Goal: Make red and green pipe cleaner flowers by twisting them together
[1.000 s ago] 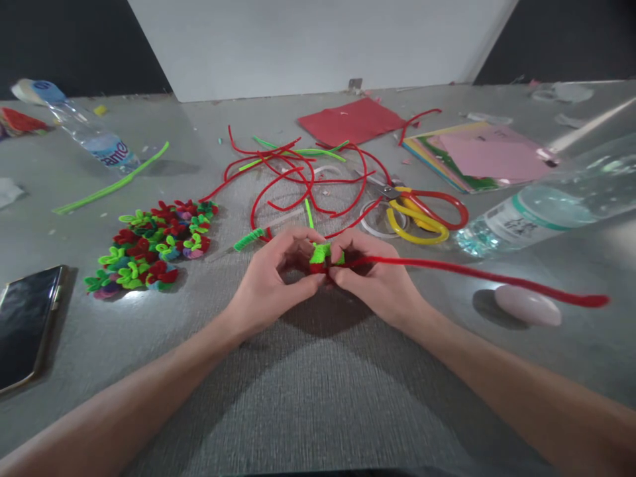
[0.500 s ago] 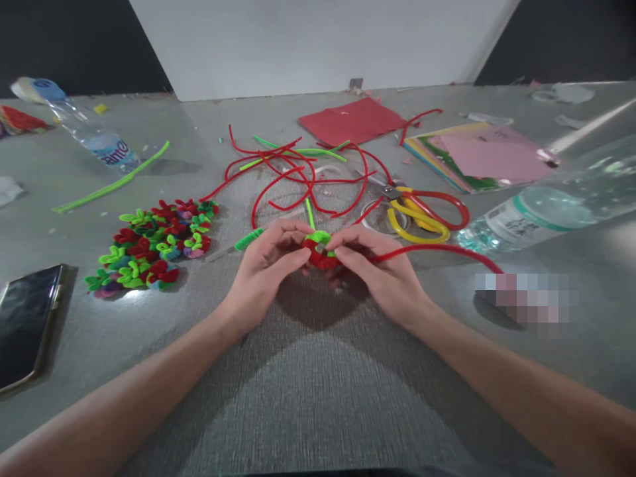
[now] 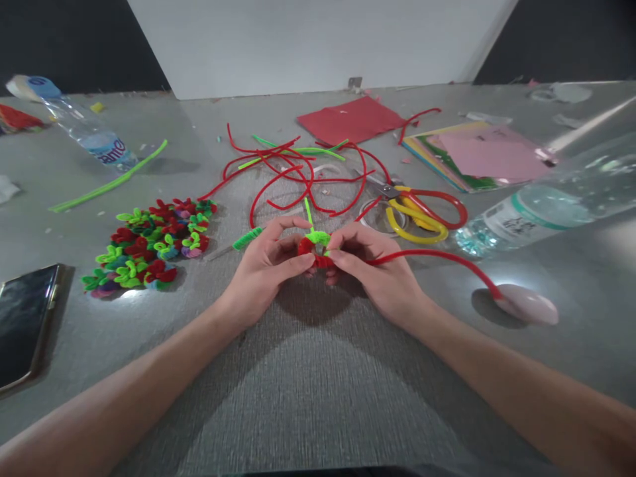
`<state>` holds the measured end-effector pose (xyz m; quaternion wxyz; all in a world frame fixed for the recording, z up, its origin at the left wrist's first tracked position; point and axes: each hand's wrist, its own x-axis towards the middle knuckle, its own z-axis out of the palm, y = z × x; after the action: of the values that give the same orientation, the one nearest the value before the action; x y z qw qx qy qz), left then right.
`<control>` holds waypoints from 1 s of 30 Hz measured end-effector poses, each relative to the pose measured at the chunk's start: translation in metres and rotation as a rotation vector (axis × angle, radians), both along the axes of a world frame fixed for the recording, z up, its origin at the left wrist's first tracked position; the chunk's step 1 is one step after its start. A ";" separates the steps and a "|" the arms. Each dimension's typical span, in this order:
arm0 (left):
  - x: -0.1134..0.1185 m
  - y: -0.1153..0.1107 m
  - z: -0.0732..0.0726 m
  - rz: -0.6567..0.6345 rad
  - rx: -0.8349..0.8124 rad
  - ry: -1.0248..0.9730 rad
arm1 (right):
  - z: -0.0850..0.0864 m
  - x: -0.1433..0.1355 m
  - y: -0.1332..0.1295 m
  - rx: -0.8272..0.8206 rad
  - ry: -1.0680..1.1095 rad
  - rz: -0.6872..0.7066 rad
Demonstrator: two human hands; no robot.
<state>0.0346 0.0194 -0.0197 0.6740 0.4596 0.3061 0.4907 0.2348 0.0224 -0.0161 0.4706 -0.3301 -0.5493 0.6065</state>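
Between my hands is a small ring of red and green pipe cleaner [image 3: 318, 240], red at the sides and bottom, bright green on top. My left hand [image 3: 265, 262] pinches its left side with thumb and fingers. My right hand [image 3: 375, 265] pinches its right side. From the right hand a long red pipe cleaner [image 3: 437, 252] runs right to a pale pink egg-shaped object [image 3: 529, 304] on the table. A green pipe cleaner [image 3: 309, 211] sticks up behind the ring. Left of my left hand lies a tightly coiled green pipe cleaner [image 3: 247, 238] on a thin stick.
A cluster of red and green pipe-cleaner pieces [image 3: 149, 245] sits left, with a phone [image 3: 27, 324] and a water bottle [image 3: 99, 132] beyond. Loose red pipe cleaners [image 3: 278, 159] lie ahead. Scissors [image 3: 422, 209], a large bottle [image 3: 536, 205] and coloured paper [image 3: 491, 152] lie right.
My fingers have shifted slightly around the ring, and its opening shows more plainly. Both hands keep their hold. The rest of the table looks the same apart from a small view shift.
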 end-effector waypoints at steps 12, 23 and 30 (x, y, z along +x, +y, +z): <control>-0.003 0.001 -0.001 -0.055 0.017 0.013 | -0.001 0.001 -0.001 -0.036 0.044 0.001; -0.002 0.001 -0.003 -0.021 0.054 0.032 | 0.001 0.000 0.000 -0.022 -0.024 -0.002; -0.003 0.001 -0.003 0.002 0.042 0.062 | 0.000 0.000 0.000 -0.040 -0.039 -0.013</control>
<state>0.0312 0.0209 -0.0230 0.6539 0.4884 0.3170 0.4831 0.2345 0.0228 -0.0163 0.4569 -0.3547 -0.5441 0.6078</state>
